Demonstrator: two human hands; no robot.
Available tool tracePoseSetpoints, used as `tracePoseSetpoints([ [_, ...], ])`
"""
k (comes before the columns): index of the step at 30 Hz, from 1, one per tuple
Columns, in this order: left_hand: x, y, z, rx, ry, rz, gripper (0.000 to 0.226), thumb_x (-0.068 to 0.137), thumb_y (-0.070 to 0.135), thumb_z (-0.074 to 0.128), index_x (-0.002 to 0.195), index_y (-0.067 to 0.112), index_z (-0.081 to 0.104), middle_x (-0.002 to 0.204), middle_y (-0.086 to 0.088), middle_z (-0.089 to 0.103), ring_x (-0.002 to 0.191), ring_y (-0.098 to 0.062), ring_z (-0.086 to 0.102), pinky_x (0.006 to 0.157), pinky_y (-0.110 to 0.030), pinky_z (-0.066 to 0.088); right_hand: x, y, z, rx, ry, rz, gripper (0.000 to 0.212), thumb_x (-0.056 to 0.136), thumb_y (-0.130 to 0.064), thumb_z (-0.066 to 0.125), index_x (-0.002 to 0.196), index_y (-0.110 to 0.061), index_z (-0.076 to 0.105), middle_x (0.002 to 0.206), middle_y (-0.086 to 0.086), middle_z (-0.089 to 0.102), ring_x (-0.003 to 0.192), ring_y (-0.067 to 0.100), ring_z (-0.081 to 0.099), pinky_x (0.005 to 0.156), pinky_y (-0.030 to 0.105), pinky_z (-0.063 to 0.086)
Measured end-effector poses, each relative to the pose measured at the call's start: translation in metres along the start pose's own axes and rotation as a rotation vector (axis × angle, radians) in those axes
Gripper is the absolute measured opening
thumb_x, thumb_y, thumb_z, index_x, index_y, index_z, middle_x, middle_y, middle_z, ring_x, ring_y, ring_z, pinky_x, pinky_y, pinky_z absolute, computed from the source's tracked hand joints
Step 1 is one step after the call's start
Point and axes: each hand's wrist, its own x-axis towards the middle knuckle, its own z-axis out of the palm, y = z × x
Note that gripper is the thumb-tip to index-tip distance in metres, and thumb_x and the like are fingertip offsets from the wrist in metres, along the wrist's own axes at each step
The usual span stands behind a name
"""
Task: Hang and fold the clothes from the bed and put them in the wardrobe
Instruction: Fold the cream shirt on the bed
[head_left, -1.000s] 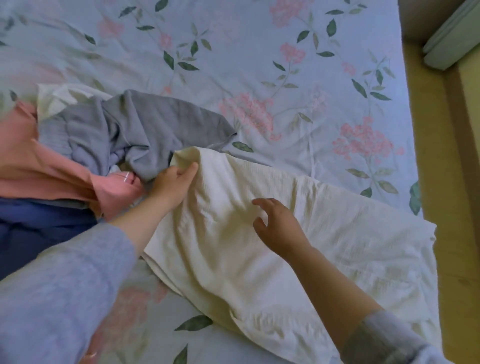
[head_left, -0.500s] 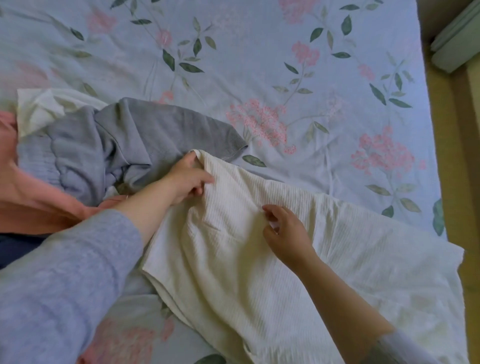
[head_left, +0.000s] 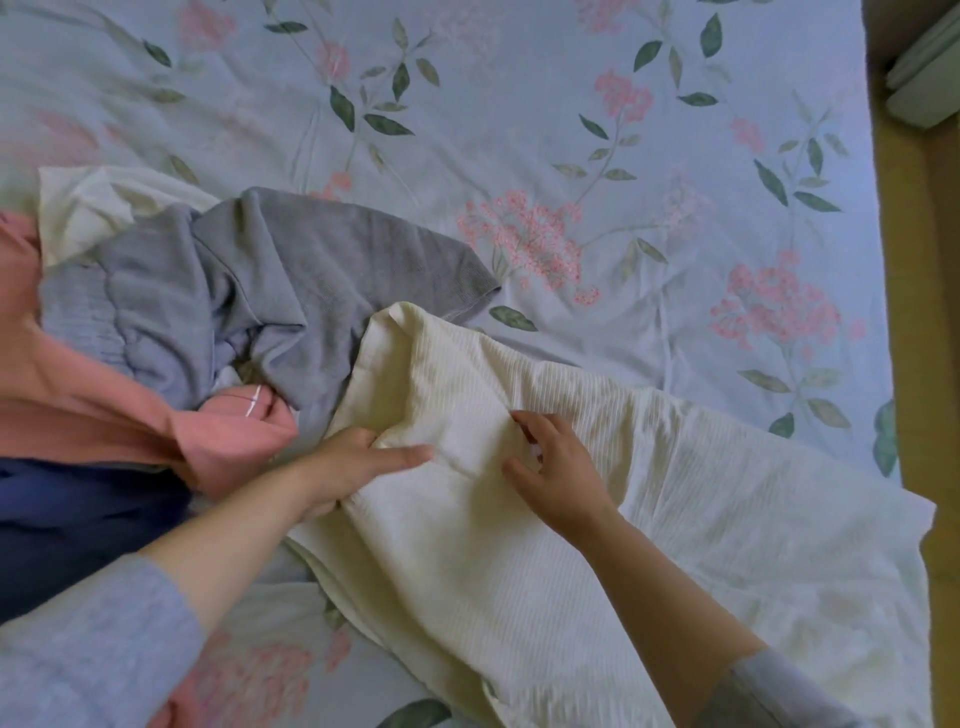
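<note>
Tip: gripping cream ribbed fabric garment (head_left: 623, 493) edge in left hand (head_left: 353, 467), pinching middle with right hand (head_left: 558, 470) fingers (head_left: 535, 427); probably worth tugging flat first.

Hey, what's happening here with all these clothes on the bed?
A person is sorting laundry on a bed with a floral sheet. Both hands are on a cream garment spread across the bed: the left hand grips its edge near the pile, and the right hand pinches the fabric further in. A grey garment, a pink garment and a dark blue garment lie heaped to the left, not yet folded. No wardrobe is in view.
</note>
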Motion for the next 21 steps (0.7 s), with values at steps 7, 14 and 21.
tracePoseSetpoints([
  [7,-0.011,-0.033,0.012,0.485,0.224,-0.291,0.052,0.092,0.058,0.050,0.093,0.007,0.063,0.077,-0.002,0.063,0.074,-0.016,0.061,0.062,-0.025,0.040,-0.022,-0.006,0.015,-0.431,0.035,-0.143,0.055,0.091,-0.039,0.053,0.144,-0.031,0.040,0.145,-0.002,0.037,0.136,0.019,0.030,0.107,0.032,0.034],
  [14,-0.012,-0.025,-0.001,0.154,0.274,-0.088,0.021,0.086,0.024,0.070,0.073,0.009,0.061,0.073,-0.010,0.060,0.072,-0.022,0.056,0.068,-0.031,0.039,-0.009,-0.027,0.048,-0.547,-0.214,-0.260,0.060,0.101,-0.033,0.034,0.156,-0.027,0.013,0.165,-0.003,-0.004,0.150,0.023,-0.018,0.116,0.061,-0.013],
  [21,-0.010,-0.022,-0.009,0.377,0.814,0.169,0.010,0.087,0.009,0.061,0.080,0.008,0.067,0.085,-0.012,0.071,0.084,-0.032,0.066,0.072,-0.035,0.049,-0.029,-0.020,0.033,-0.197,0.132,-0.299,0.044,0.089,-0.003,0.053,0.132,-0.009,0.058,0.139,0.006,0.056,0.134,0.025,0.045,0.111,0.044,0.038],
])
